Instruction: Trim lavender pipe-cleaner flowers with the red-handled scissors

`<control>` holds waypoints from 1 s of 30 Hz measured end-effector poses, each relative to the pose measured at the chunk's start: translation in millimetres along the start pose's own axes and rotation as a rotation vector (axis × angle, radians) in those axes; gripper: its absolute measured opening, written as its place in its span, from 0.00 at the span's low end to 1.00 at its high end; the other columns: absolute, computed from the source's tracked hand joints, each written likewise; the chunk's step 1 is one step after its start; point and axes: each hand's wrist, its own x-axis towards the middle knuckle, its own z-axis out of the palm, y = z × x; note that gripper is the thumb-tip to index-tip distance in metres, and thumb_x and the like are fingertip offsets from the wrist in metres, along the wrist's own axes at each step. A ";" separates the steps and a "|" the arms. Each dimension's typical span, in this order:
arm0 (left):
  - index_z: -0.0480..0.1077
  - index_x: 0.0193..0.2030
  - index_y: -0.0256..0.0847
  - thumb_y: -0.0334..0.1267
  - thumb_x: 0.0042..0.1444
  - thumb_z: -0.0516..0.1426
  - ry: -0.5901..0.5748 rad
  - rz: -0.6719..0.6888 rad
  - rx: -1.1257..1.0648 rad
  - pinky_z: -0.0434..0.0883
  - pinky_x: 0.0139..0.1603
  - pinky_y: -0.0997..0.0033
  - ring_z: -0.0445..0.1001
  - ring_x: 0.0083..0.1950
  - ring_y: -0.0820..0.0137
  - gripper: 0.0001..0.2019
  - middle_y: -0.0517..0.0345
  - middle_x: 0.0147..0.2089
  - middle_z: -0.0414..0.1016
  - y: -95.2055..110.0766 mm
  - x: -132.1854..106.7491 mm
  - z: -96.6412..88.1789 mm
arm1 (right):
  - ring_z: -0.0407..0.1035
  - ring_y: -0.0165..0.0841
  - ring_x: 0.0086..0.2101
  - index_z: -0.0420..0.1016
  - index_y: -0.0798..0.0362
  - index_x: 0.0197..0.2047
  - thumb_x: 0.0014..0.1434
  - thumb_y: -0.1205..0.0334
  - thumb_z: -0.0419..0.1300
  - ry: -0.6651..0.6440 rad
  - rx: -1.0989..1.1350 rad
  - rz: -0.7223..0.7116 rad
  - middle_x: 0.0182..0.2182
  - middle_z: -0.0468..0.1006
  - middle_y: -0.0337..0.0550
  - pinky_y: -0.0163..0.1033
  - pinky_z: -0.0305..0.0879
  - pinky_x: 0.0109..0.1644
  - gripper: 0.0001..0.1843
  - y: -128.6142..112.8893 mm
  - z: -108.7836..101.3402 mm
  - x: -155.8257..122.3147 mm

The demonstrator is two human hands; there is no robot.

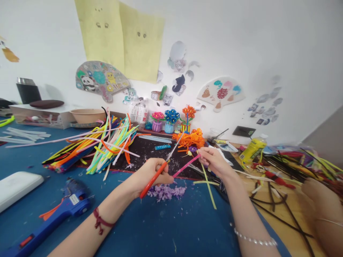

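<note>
My left hand (155, 173) is closed around red-handled scissors (158, 175), their blades pointing up and away. Its fingers also pinch one end of a pink pipe cleaner (184, 167). The other end is between the thumb and fingers of my right hand (215, 160), so the strip runs slanting between both hands. Just below my left hand lies a heap of lilac fuzzy pieces (167, 192) on the blue mat (150, 228). Yellow-green pipe cleaners (209, 187) cross under my right hand. Farther back is a pile of orange looped pipe cleaners (191, 137).
A bundle of colourful pipe cleaners (107, 146) lies left of centre, with a blue glue gun (69, 207) in front. Small potted pipe-cleaner flowers (172, 119) stand by the wall. At right are a yellow bottle (253, 148) and another person's blurred hand (321, 196).
</note>
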 end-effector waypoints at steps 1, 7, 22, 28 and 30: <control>0.58 0.24 0.41 0.43 0.36 0.67 -0.003 0.001 0.004 0.52 0.20 0.78 0.56 0.20 0.81 0.20 0.72 0.18 0.60 -0.7 0.3 -0.5 | 0.48 0.23 0.17 0.61 0.53 0.19 0.52 0.46 0.64 0.014 0.005 0.001 0.16 0.57 0.31 0.35 0.41 0.22 0.23 0.7 -3.4 -0.4; 0.59 0.24 0.41 0.40 0.40 0.65 -0.019 0.020 0.066 0.54 0.20 0.78 0.56 0.19 0.80 0.17 0.72 0.17 0.59 -4.4 1.5 -6.2 | 0.48 0.23 0.18 0.60 0.53 0.19 0.52 0.47 0.64 0.084 0.040 -0.020 0.15 0.56 0.30 0.34 0.43 0.22 0.24 4.0 -22.6 -4.5; 0.59 0.25 0.41 0.45 0.39 0.65 0.030 -0.013 0.120 0.60 0.21 0.77 0.64 0.21 0.77 0.18 0.64 0.22 0.72 2.5 -0.1 -10.7 | 0.48 0.24 0.18 0.59 0.52 0.18 0.52 0.47 0.64 0.058 -0.002 -0.003 0.15 0.56 0.31 0.35 0.43 0.22 0.24 6.5 -20.1 -2.4; 0.61 0.26 0.40 0.47 0.41 0.65 0.125 0.085 0.068 0.52 0.19 0.80 0.56 0.20 0.81 0.18 0.70 0.20 0.62 2.2 2.1 -10.0 | 0.50 0.24 0.18 0.61 0.53 0.18 0.52 0.49 0.64 -0.106 -0.054 0.011 0.15 0.58 0.31 0.34 0.43 0.22 0.23 -1.5 15.9 -0.2; 0.61 0.27 0.40 0.47 0.42 0.65 0.143 0.085 0.042 0.52 0.19 0.80 0.56 0.20 0.81 0.18 0.69 0.21 0.65 2.8 2.7 -7.3 | 0.50 0.23 0.18 0.61 0.53 0.19 0.53 0.48 0.63 -0.167 -0.061 0.011 0.15 0.59 0.31 0.33 0.44 0.22 0.22 -4.6 29.8 -0.9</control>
